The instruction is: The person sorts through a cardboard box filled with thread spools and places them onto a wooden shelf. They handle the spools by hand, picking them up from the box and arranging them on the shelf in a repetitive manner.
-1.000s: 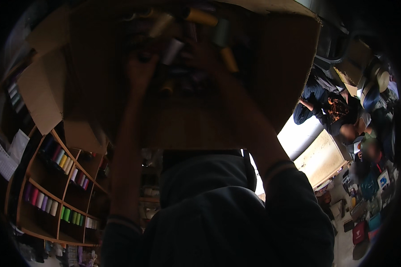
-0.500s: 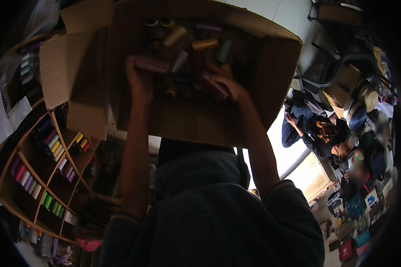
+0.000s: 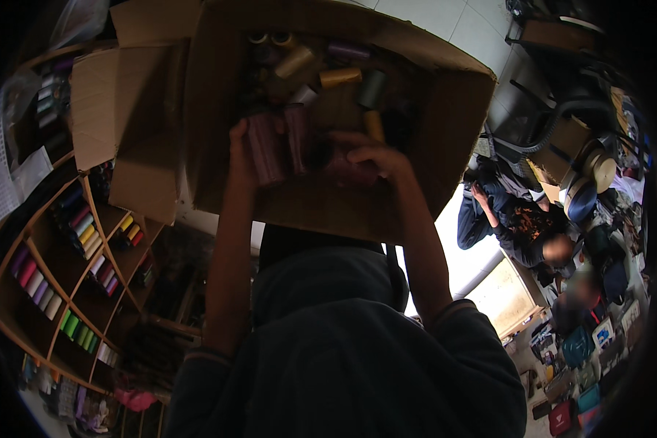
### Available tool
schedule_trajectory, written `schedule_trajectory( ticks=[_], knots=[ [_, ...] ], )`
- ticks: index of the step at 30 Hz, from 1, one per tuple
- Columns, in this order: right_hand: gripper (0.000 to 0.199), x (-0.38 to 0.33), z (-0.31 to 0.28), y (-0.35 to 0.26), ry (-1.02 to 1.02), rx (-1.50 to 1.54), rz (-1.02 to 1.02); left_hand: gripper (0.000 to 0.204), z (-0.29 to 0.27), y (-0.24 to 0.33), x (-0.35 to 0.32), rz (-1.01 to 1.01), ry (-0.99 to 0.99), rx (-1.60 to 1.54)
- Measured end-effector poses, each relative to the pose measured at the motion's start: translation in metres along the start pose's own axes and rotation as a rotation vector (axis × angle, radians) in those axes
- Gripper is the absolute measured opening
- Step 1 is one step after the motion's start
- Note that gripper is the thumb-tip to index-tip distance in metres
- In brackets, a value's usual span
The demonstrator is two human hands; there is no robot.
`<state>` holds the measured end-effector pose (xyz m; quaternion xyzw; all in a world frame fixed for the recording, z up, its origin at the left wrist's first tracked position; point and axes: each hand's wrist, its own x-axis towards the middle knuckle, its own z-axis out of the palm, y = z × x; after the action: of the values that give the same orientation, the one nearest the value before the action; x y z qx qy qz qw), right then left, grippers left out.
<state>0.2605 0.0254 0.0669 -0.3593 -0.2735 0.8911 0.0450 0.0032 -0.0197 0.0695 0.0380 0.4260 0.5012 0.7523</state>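
Both my hands are inside a big open cardboard box (image 3: 456, 124) that holds several thread spools. My left hand (image 3: 242, 157) is closed round dull purple-red thread spools (image 3: 268, 150) standing on end near the box's left side. In my right hand (image 3: 383, 157) is another dark red thread spool (image 3: 349, 168), gripped with its end toward the left hand. Beyond them lie an orange-yellow spool (image 3: 341, 77), a tan spool (image 3: 295, 61), a grey-green spool (image 3: 371, 89) and a purple spool (image 3: 349, 50). Shadow hides the fingertips of the left hand.
Left of me stands a wooden shelf (image 3: 66, 292) with compartments of coloured spools. The box's flap (image 3: 95, 109) spreads out on that side. To the right are a dark chair (image 3: 525, 135), a seated person (image 3: 525, 219), and many bags and goods (image 3: 577, 347) on the floor.
My left hand has moved right and toward me, and its spools have turned from lying flat to upright. The right hand's spool has swung nearer to them.
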Motion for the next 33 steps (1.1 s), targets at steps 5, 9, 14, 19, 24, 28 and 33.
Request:
schedule_trajectory(
  ticks=[5, 9, 14, 19, 24, 28, 33],
  knots=[
    [0.084, 0.009, -0.031, 0.013, 0.028, 0.172, -0.222, 0.073, -0.001, 0.025, -0.018, 0.127, 0.062, -0.003],
    [0.086, 0.039, -0.057, 0.033, 0.171, 0.184, -0.225, 0.072, 0.013, 0.035, -0.033, 0.129, -0.041, -0.216],
    [0.072, 0.058, -0.029, 0.003, 0.126, 0.408, -0.181, 0.069, 0.024, 0.031, -0.058, 0.198, -0.124, -0.368],
    [0.071, 0.098, -0.007, -0.005, 0.245, -0.061, -0.185, 0.069, 0.019, 0.026, -0.079, 0.244, -0.261, -0.363],
    [0.072, 0.126, -0.004, 0.013, 0.123, -1.261, -0.243, 0.067, 0.010, 0.017, -0.091, 0.219, -0.084, -0.395],
    [0.065, 0.128, -0.028, 0.035, 0.060, -1.529, -0.061, 0.066, 0.006, 0.018, -0.097, 0.242, -0.076, -0.383],
    [0.068, 0.136, -0.045, 0.019, 0.119, -1.599, 0.519, 0.065, -0.003, 0.018, -0.097, 0.227, -0.053, -0.395]
  ],
)
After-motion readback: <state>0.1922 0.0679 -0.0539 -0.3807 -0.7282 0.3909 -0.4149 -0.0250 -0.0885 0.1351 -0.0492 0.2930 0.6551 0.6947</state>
